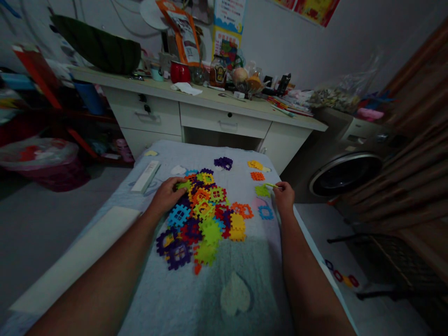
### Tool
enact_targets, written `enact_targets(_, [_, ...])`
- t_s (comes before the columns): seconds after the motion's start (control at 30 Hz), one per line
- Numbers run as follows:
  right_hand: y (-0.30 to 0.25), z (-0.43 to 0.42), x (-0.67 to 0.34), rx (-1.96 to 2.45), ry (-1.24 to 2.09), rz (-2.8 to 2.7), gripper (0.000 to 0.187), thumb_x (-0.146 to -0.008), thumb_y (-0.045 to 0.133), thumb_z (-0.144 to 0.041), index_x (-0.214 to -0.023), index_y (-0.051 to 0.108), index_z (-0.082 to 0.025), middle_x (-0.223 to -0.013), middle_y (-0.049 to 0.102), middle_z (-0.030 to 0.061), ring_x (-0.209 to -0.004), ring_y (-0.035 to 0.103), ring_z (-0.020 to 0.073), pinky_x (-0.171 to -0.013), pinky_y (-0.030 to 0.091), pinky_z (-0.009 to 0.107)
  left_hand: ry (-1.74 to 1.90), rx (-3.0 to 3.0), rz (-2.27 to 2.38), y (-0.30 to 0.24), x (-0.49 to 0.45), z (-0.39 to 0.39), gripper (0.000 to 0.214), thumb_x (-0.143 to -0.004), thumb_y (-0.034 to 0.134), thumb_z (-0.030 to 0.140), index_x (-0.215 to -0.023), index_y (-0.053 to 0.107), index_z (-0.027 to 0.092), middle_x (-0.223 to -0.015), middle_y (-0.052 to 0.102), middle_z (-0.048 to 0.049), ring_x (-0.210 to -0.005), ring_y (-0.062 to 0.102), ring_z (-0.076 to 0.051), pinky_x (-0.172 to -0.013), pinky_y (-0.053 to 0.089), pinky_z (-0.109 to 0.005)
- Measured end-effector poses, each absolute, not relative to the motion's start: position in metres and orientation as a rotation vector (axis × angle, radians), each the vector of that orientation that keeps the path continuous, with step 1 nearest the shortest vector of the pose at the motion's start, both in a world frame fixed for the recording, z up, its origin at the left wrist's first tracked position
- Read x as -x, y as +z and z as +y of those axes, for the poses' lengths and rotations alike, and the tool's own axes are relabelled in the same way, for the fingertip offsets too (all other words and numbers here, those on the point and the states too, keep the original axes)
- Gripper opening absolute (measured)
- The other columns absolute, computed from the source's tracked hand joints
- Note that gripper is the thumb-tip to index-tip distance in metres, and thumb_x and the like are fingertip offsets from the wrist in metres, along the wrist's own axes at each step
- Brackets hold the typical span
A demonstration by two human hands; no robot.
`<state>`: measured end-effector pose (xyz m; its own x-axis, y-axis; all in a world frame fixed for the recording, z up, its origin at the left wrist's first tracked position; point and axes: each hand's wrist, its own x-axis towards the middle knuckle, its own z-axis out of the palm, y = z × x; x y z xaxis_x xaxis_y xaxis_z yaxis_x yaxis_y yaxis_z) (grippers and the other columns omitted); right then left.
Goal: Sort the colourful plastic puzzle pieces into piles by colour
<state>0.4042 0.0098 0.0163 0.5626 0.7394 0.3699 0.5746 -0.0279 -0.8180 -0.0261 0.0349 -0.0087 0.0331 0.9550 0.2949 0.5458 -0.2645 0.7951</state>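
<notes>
A heap of toothed plastic building tiles (pixel 203 210) in purple, yellow, orange, blue, red and lime green lies on the cloth-covered table. At its upper left edge, my left hand (pixel 167 195) has its fingers closed around a green tile (pixel 183 185). On the far side, my right hand (pixel 284 198) pinches a lime green tile (pixel 270 185), seen edge-on. Just under it lies a green tile (pixel 262 191). That one sits in a loose column with a yellow tile (pixel 255 164), an orange tile (pixel 257 176) and a blue frame tile (pixel 265 212). Purple tiles (pixel 223 163) lie apart at the back.
A white box (pixel 146 177) and a long white board (pixel 80 256) lie along the table's left side. Behind stands a cluttered desk (pixel 224 116). To the right are a washing machine (pixel 346 154) and a rack (pixel 402 261); a lined bin (pixel 45 168) stands left.
</notes>
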Motion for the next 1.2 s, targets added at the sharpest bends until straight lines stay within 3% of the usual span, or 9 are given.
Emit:
enact_targets(0.57, [-0.006, 0.011, -0.413, 1.841, -0.006, -1.303, 0.017, -0.063, 0.049, -0.018, -0.075, 0.061, -0.019, -0.079, 0.062, 0.0057, -0.076, 0.055, 0.02, -0.078, 0.045, 0.033, 1.132, -1.849, 1.514, -0.017, 0.03, 0.04, 0.039, -0.072, 0.06, 0.042, -0.105, 0.067, 0.02, -0.112, 0.066, -0.0087, -0.101, 0.062, -0.026, -0.095, 0.048, -0.042])
enact_targets(0.93, [0.008, 0.003, -0.395, 1.861, -0.116, -1.377, 0.023, -0.072, 0.045, -0.015, -0.084, 0.065, -0.017, -0.098, 0.064, 0.0123, -0.099, 0.054, 0.026, -0.097, 0.037, 0.041, 1.113, -1.846, 1.509, -0.011, 0.027, 0.036, 0.038, -0.072, 0.06, 0.041, -0.104, 0.066, 0.021, -0.112, 0.066, -0.008, -0.103, 0.061, -0.026, -0.095, 0.048, -0.041])
enact_targets(1.2, [0.029, -0.011, -0.307, 1.466, 0.271, -1.939, 0.024, -0.087, 0.053, -0.026, -0.106, 0.067, -0.023, -0.113, 0.067, 0.0077, -0.112, 0.051, 0.0259, -0.102, 0.033, 0.043, 1.123, -1.844, 1.505, -0.01, 0.026, 0.035, 0.038, -0.073, 0.059, 0.039, -0.105, 0.065, 0.019, -0.112, 0.065, -0.0091, -0.105, 0.061, -0.026, -0.096, 0.047, -0.042])
